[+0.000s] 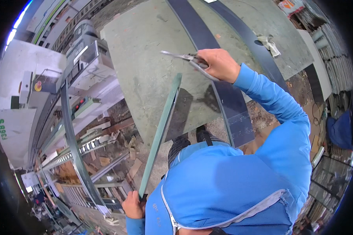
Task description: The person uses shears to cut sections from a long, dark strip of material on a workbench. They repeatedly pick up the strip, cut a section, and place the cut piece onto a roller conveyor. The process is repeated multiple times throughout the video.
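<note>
My left hand [133,205] is closed round the lower end of a long, narrow green strip [161,129]. The strip slants upward, and its far end reaches over the grey-green tabletop [141,51]. Above the same table, my right hand [217,64] grips a silver plier-like metal tool [180,55]. Its long thin end points left, and a handle sticks out below my fingers. The exact kind of tool is unclear. Beneath the right hand lies a wide dark blue-grey board [198,29], running from the far edge toward me.
A second dark curved strip [239,29] lies further right, with a white glove [269,45] on it. At left stands a long machine with a red button [38,86] and a metal rail [68,129]. Stacked sheets [335,64] are at far right; scraps litter the floor.
</note>
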A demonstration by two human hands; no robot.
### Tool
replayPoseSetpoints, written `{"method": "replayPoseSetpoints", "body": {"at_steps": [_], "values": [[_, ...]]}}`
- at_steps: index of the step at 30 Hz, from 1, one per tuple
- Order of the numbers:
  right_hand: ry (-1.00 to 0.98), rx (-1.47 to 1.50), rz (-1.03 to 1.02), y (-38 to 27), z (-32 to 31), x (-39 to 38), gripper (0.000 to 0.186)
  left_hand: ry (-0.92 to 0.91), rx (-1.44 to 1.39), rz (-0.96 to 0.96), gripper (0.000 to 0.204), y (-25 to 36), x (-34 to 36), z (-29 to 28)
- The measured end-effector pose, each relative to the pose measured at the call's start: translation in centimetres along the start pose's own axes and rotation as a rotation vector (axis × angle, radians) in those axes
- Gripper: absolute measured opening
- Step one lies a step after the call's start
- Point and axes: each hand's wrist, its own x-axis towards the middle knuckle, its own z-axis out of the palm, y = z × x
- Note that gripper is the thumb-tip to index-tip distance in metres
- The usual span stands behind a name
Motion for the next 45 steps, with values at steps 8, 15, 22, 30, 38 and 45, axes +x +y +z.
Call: {"method": "replayPoseSetpoints", "body": {"at_steps": [8, 15, 22, 30, 38, 45], "values": [[-0.153, 0.664, 0.274, 1.5, -8.5, -6.8, 0.022, -0.002, 0.069, 0.313, 0.031, 2.5, 5.5, -10.4], [0.539, 1.173, 0.774, 0.4, -8.7, -30.0, 0.029, -0.063, 0.157, 0.743, 0.033, 7.6, 19.6, -16.0], [0.854, 0.484, 1.148, -13.8, -3.4, -37.1, 0.024, -0.51, 0.118, 1.158, 0.037, 22.5, 38.3, -14.9], [1.056, 0.782, 1.279, -19.4, 3.2, -32.6, 0.02, -0.813, 0.408, 1.293, 0.04, 38.7, 50.1, -8.9], [0.82, 0.772, 1.248, -14.4, 1.8, -30.1, 0.029, 0.02, 0.255, 1.205, 0.041, 35.5, 53.6, -4.8], [0.7, 0.531, 1.07, -5.3, 2.3, -33.4, 0.03, -0.268, -0.898, 0.483, 0.055, 19.2, 30.4, 0.4]]}}
